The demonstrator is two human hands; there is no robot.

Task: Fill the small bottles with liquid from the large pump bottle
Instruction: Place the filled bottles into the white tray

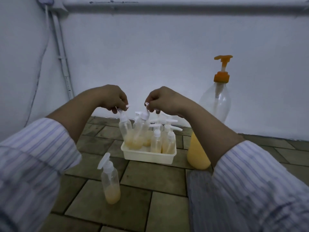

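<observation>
Your left hand (115, 99) and right hand (158, 101) each pinch a small bottle's pump (122, 113) over the tray (148, 155); all bottles there look only part-filled, as does the near one (111, 183), and the large pump bottle (215, 97) stands far right, so more filling seems left

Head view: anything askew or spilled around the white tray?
No spill shows. The two small clear bottles pinched by the left hand and right hand lean in the white plastic tray. One small clear pump bottle stands outside it on the tiles.
</observation>
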